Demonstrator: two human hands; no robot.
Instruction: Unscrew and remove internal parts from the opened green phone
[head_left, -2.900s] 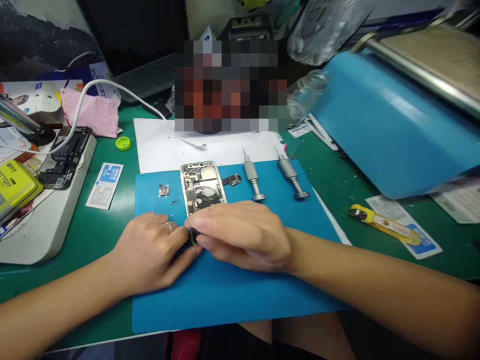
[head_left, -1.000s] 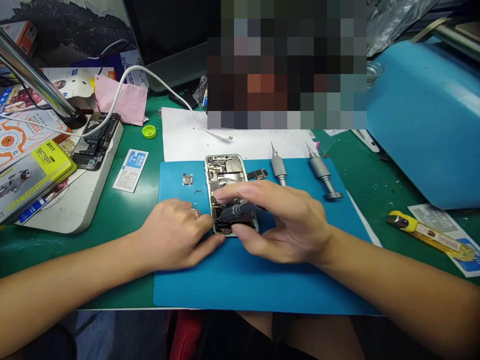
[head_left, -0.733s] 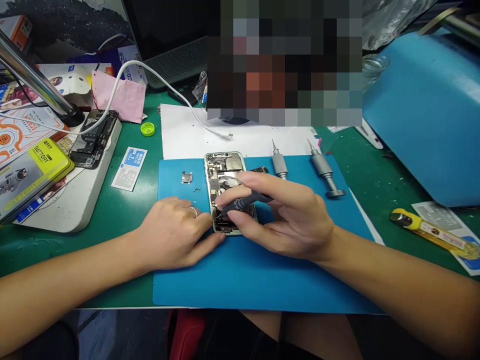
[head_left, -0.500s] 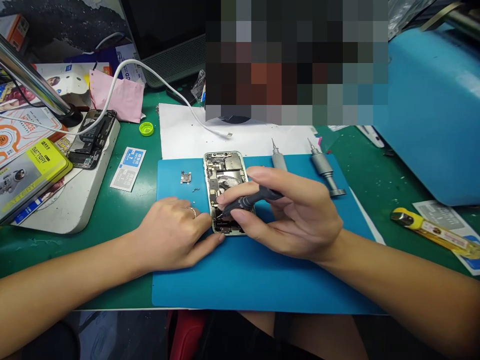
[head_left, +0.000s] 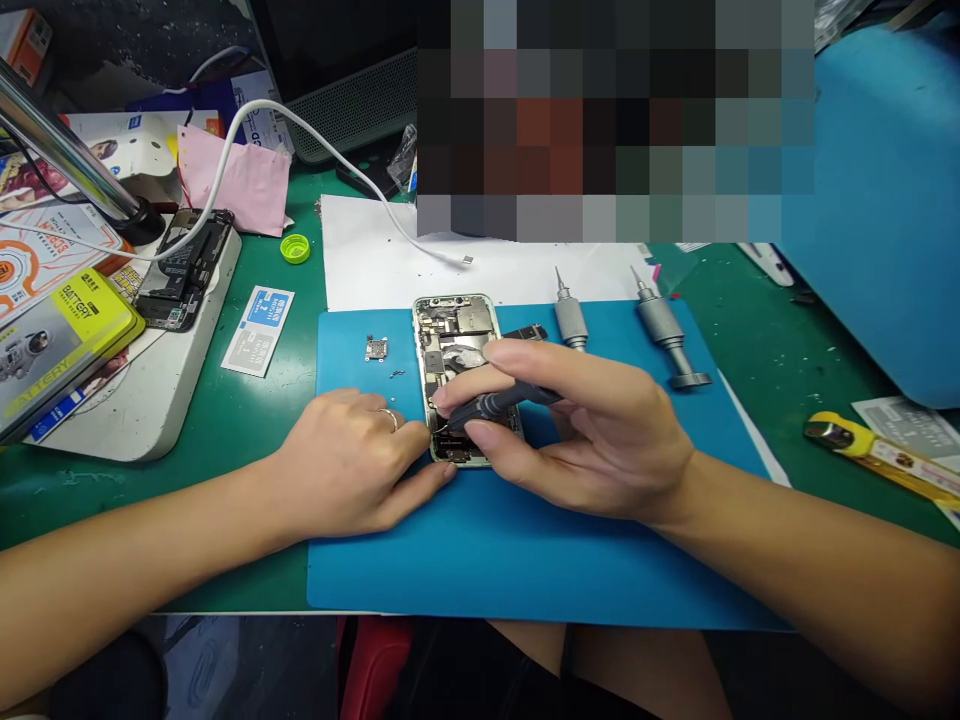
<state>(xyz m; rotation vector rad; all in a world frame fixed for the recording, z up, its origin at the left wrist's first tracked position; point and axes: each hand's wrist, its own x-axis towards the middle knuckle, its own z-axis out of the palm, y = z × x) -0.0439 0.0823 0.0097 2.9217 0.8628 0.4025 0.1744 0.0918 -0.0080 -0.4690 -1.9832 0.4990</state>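
An opened phone (head_left: 452, 345) lies on the blue mat (head_left: 525, 560), its inner boards and metal parts bare. My left hand (head_left: 360, 460), a ring on one finger, is curled against the phone's lower left edge and holds it at that corner. My right hand (head_left: 600, 430) pinches dark tweezers (head_left: 491, 404) between thumb and fingers. Their thin bent tip is over the phone's lower left part, close to my left fingertips. My right fingers hide part of the phone's right side. Left of the phone lie a small metal part (head_left: 376, 348) and tiny dark pieces (head_left: 397, 373).
Two grey screwdrivers (head_left: 571, 320) (head_left: 667, 335) are on the mat's right. A yellow cutter (head_left: 862, 450) lies farther right. A white cable (head_left: 337, 150) arches over the left side. Another opened phone (head_left: 187, 270), a yellow battery box (head_left: 75, 350) and a green cap (head_left: 295, 249) are at left.
The view has shifted slightly. Both hands keep nearly the same place at the phone, the tweezers still in my right hand. A dark piece right of the phone shows more now.
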